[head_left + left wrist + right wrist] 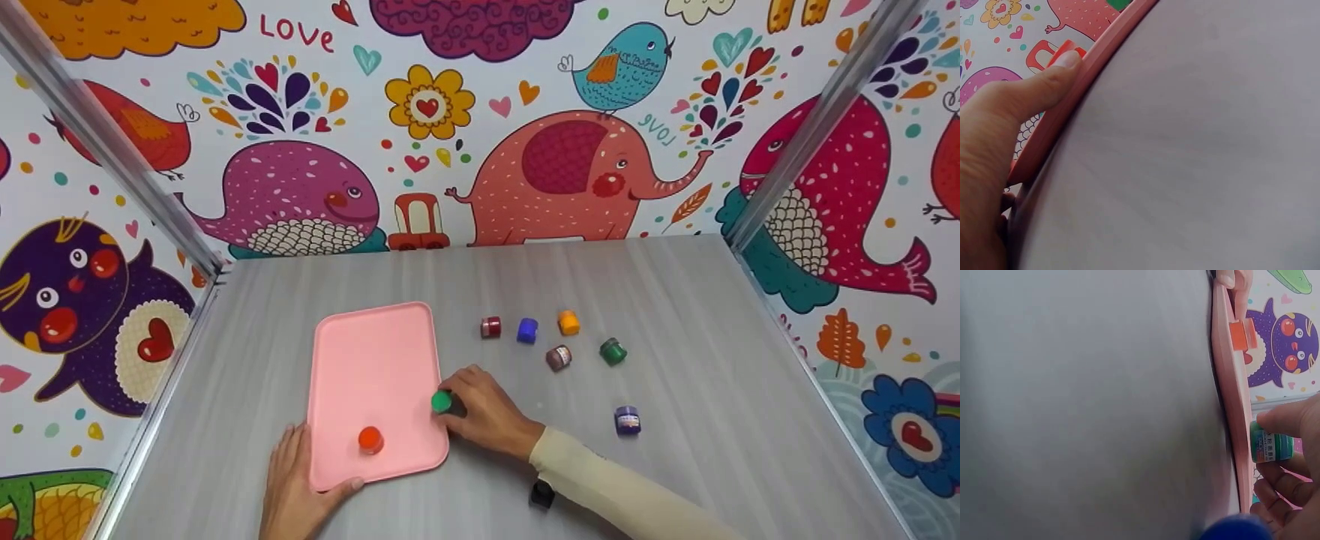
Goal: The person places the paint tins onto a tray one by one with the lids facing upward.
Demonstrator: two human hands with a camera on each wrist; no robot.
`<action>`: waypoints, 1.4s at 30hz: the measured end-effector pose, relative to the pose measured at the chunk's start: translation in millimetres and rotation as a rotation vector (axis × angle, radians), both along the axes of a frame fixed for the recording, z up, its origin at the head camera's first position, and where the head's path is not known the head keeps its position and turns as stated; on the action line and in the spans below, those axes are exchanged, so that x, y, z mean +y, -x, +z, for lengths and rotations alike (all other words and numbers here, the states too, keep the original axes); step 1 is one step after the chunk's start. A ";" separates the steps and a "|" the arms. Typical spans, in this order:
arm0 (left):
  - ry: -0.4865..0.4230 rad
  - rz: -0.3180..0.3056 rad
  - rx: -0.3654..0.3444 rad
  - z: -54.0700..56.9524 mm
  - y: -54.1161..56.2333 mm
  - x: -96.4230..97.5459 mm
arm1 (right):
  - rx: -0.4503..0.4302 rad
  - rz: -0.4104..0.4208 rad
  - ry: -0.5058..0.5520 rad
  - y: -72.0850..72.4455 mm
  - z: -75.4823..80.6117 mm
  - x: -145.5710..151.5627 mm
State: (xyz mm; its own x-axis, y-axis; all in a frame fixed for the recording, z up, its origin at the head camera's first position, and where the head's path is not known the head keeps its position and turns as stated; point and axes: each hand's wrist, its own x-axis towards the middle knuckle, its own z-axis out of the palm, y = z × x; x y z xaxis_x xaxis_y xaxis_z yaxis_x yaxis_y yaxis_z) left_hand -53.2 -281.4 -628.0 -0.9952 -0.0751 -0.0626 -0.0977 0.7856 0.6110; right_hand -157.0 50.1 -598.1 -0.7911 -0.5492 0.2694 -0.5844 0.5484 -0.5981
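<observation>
A pink tray (375, 360) lies on the table, with an orange-red paint jar (370, 440) standing near its front edge. At the tray's front left corner, my left hand (296, 480) holds the tray, its thumb on the front rim and its fingers along the left side. My right hand (484, 412) pinches a small green paint jar (1272, 445) between thumb and fingers at the tray's right rim. The jar's green lid (442, 402) faces up in the head view, and its printed label shows in the right wrist view. Whether the jar touches the tray, I cannot tell.
Right of the tray stand a dark red jar (490, 327), a blue jar (527, 331), a yellow-orange jar (568, 322), a brown jar (559, 358), a dark green jar (613, 351) and a purple jar (628, 420). A black jar (541, 494) sits beside my right forearm. Patterned walls surround the table.
</observation>
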 end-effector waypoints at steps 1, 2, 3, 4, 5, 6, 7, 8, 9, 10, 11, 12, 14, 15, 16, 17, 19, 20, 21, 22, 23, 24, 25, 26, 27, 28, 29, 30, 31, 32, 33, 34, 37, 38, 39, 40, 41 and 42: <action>-0.002 -0.002 0.003 0.2 0.0 0.0 | 0.006 0.007 -0.001 -0.5 -0.2 -1.6; 0.000 -0.002 -0.006 0.5 0.1 0.1 | 0.004 0.013 -0.003 -1.3 0.3 -3.0; 0.001 -0.001 -0.018 0.9 0.2 0.3 | 0.002 0.018 -0.006 -2.0 0.3 -4.5; 0.002 0.001 -0.028 1.2 0.4 0.4 | -0.001 0.024 -0.011 -2.8 0.7 -6.0; 0.003 0.002 -0.038 1.8 0.4 0.8 | -0.005 0.028 -0.017 -3.6 0.7 -7.5; 0.004 0.003 -0.047 2.0 0.6 1.0 | -0.010 0.032 -0.023 -4.4 0.6 -9.0; 0.004 0.006 -0.055 2.5 0.6 1.3 | -0.013 0.036 -0.029 -5.4 0.4 -10.4; 0.004 0.008 -0.063 2.9 0.7 1.4 | -0.019 0.039 -0.032 -6.4 0.3 -11.7; 0.005 0.009 -0.069 3.2 0.7 1.6 | -0.023 0.040 -0.036 -7.4 -0.1 -12.9; 0.006 0.008 -0.067 3.2 1.0 1.7 | -0.027 0.042 -0.037 -8.4 -0.3 -14.1; 0.007 0.007 -0.066 3.2 1.2 1.8 | -0.032 0.042 -0.036 -9.4 -0.7 -15.3; 0.009 0.005 -0.064 2.9 1.3 1.7 | -0.037 0.043 -0.035 -10.3 -1.2 -16.4; 0.015 -0.001 -0.052 2.5 1.4 1.4 | -0.049 0.045 -0.028 -12.1 -1.9 -18.5; 0.018 -0.004 -0.047 2.3 1.3 1.2 | -0.052 0.046 -0.028 -12.9 -2.4 -19.6; 0.020 -0.006 -0.043 2.3 1.2 1.0 | -0.055 0.048 -0.029 -13.7 -2.8 -20.8; 0.022 -0.008 -0.044 2.3 1.1 0.9 | -0.058 0.049 -0.031 -14.4 -3.3 -21.8; 0.026 -0.010 -0.052 2.5 0.5 1.2 | -0.070 0.051 -0.035 -16.1 -4.4 -24.0; 0.026 -0.008 -0.060 2.5 0.4 1.4 | -0.077 0.050 -0.039 -17.1 -4.9 -24.9; 0.027 -0.006 -0.068 2.6 0.4 1.7 | -0.084 0.048 -0.044 -17.9 -5.5 -25.8; 0.029 -0.004 -0.075 2.6 0.5 2.1 | -0.088 0.045 -0.048 -18.7 -6.0 -26.6; 0.030 -0.002 -0.078 2.7 0.5 2.5 | -0.092 0.041 -0.051 -19.4 -6.6 -27.5; 0.031 -0.001 -0.080 2.6 0.5 2.7 | -0.091 0.039 -0.056 -20.2 -7.3 -28.4; 0.030 0.000 -0.071 2.2 0.4 2.7 | -0.079 0.039 -0.060 -20.8 -8.0 -29.3; 0.029 0.000 -0.061 1.8 0.4 2.6 | -0.070 0.039 -0.064 -21.4 -8.6 -30.1; 0.030 -0.001 -0.050 1.5 0.2 2.4 | -0.058 0.039 -0.067 -21.9 -9.3 -31.0; 0.031 -0.003 -0.036 1.1 0.2 2.3 | -0.042 0.038 -0.070 -22.4 -9.8 -31.8; 0.029 -0.005 -0.024 0.8 0.1 2.0 | -0.030 0.036 -0.072 -23.0 -10.2 -32.6; 0.028 -0.006 -0.018 0.4 0.2 1.7 | -0.020 0.034 -0.072 -23.5 -10.5 -33.4; 0.027 -0.007 -0.012 0.3 0.2 1.5 | -0.012 0.032 -0.070 -23.9 -10.5 -34.2; 0.029 -0.008 -0.017 0.7 0.3 1.4 | -0.014 0.029 -0.068 -24.5 -10.4 -34.9; 0.028 -0.007 -0.024 1.2 0.3 1.3 | -0.009 0.026 -0.065 -24.9 -10.4 -35.7; 0.028 -0.008 -0.027 1.5 0.5 1.1 | -0.007 0.024 -0.063 -25.4 -10.0 -36.5; 0.029 -0.010 -0.013 2.1 0.0 0.7 | -0.008 0.024 -0.059 -26.5 -9.4 -38.5; 0.030 -0.011 -0.003 2.0 -0.2 0.7 | -0.009 0.026 -0.056 -26.8 -9.4 -39.0; 0.031 -0.014 0.010 1.7 -0.5 0.6 | -0.004 0.029 -0.055 -26.8 -9.6 -39.4; 0.034 -0.016 0.025 1.2 -0.7 0.6 | 0.000 0.031 -0.055 -26.8 -9.9 -39.8; 0.036 -0.018 0.035 0.8 -1.0 0.6 | 0.004 0.035 -0.053 -26.6 -10.6 -40.1; 0.038 -0.019 0.043 0.3 -1.3 0.6 | 0.013 0.039 -0.051 -26.2 -11.3 -40.5</action>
State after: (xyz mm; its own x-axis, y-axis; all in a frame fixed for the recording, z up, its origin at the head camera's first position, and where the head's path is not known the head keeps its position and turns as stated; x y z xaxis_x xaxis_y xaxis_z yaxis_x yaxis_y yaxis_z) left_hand -51.9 -280.8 -627.6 -0.9982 -0.0573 -0.0171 -0.0565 0.8095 0.5844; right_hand -130.8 9.6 -609.4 -0.7654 -0.5929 0.2504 -0.6134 0.5544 -0.5624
